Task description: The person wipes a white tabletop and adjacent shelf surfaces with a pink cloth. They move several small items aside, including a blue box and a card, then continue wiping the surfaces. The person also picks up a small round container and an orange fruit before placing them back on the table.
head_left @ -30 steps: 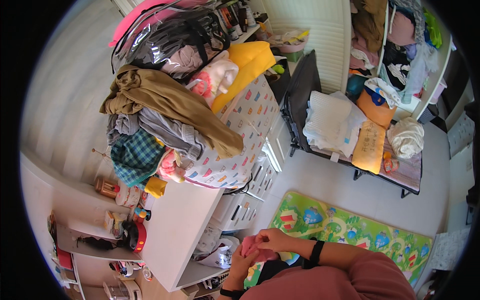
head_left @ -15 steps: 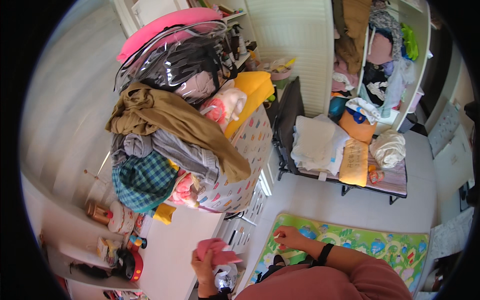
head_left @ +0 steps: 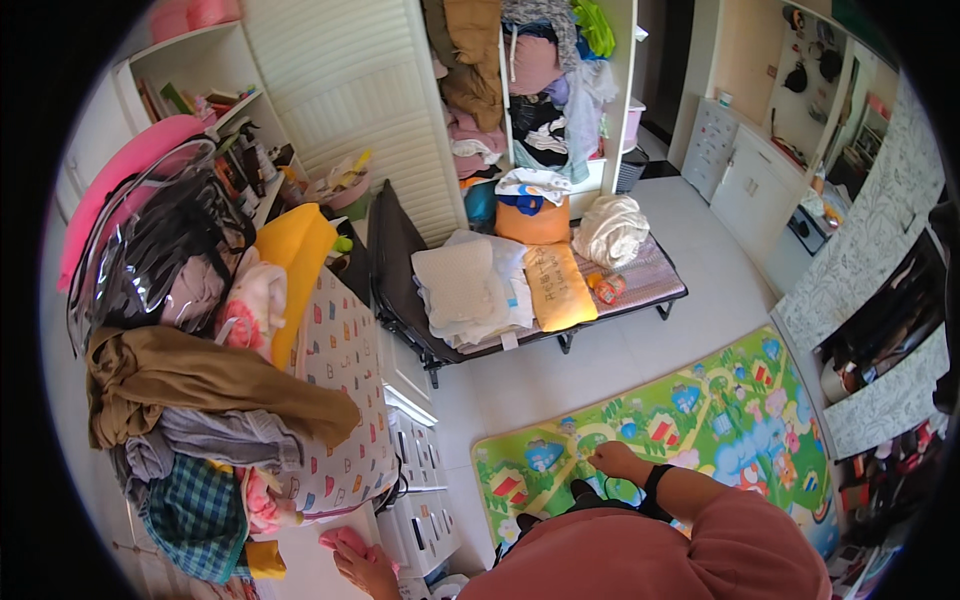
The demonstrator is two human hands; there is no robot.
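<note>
At the lower left, my left hand (head_left: 368, 572) holds a crumpled pink cloth (head_left: 345, 541) against the pale desk top (head_left: 303, 553). My right hand (head_left: 620, 461) hovers over the colourful play mat (head_left: 650, 420), its fingers curled closed; whatever is in them, if anything, is hidden. A dark band circles my right wrist. Beyond the left hand stands a heap of clothes: brown trousers (head_left: 225, 380), a grey garment (head_left: 230, 436) and a green checked cloth (head_left: 195, 515). They lie partly over a patterned cover (head_left: 345, 400).
A folding cot (head_left: 655, 262) bears white bedding (head_left: 465, 285), a yellow cushion (head_left: 560, 290) and a cream bundle (head_left: 612, 230). Behind it stands an open wardrobe (head_left: 598, 178) stuffed with clothes. White drawers (head_left: 415, 525) stand beside the desk. A clear plastic bag (head_left: 150, 250) sits at the far left.
The view has swung right, bringing more of the mat and room in. My left hand has lowered the pink cloth onto the desk. My right hand stays curled over the mat.
</note>
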